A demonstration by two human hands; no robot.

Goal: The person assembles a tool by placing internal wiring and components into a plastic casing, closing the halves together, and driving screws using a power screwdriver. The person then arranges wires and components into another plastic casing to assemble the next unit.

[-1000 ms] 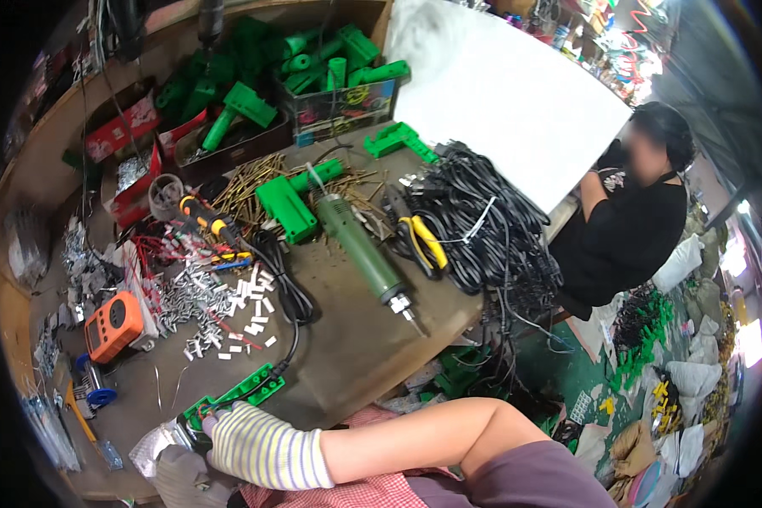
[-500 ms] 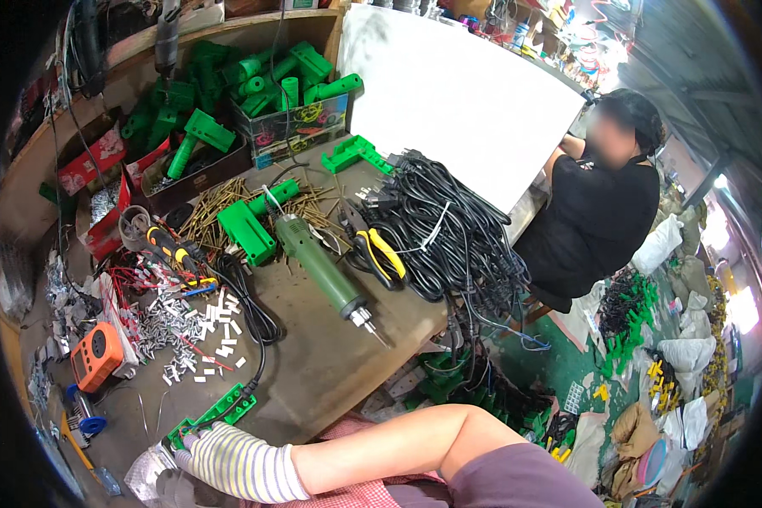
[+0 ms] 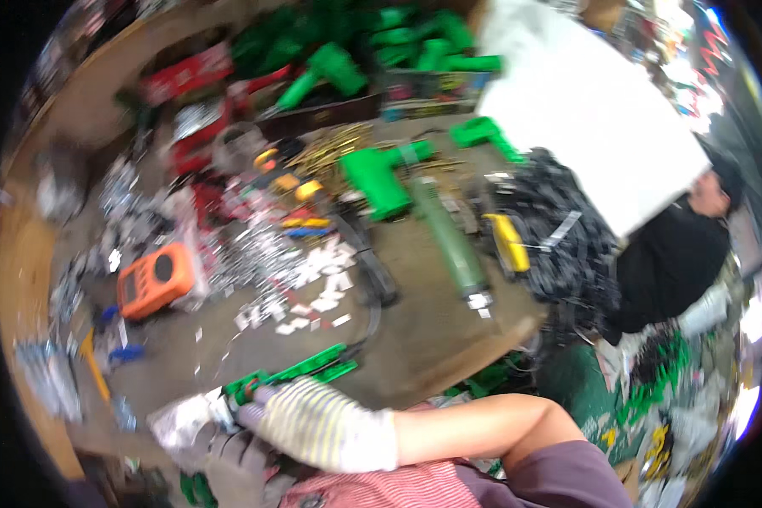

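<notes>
The picture is blurred by motion, so fine detail is hard to read. The right hand (image 3: 313, 423), in a knit glove striped yellow and white, reaches across the body to the near edge of the brown desk (image 3: 432, 339). Its fingertips lie at the near end of a long flat green plastic part (image 3: 300, 372) that sits just inside that edge — whether the grip is clamped on the part or only touching it cannot be told. The left hand (image 3: 229, 453), in a grey glove, is just beside it at the near-left corner, next to a crumpled whitish bag (image 3: 182, 419); its grip cannot be made out either.

Further in, a scatter of small white chips (image 3: 313, 288) covers the middle of the desk, with an orange box-shaped device (image 3: 154, 279) toward the left edge. A black cable (image 3: 368, 271) runs through the middle. To the right of it lies a long green cylindrical power tool (image 3: 449, 241), its metal tip pointing at the near-right edge, and beyond it a green pistol-shaped tool body (image 3: 381, 178). A heap of black cords (image 3: 559, 237) with a yellow-handled tool (image 3: 508, 241) on it fills the right edge. More green tool bodies (image 3: 381, 42) are piled along the far edge. A large white board (image 3: 584, 118) leans at the far-right corner — beside it a person in black (image 3: 669, 262).
</notes>
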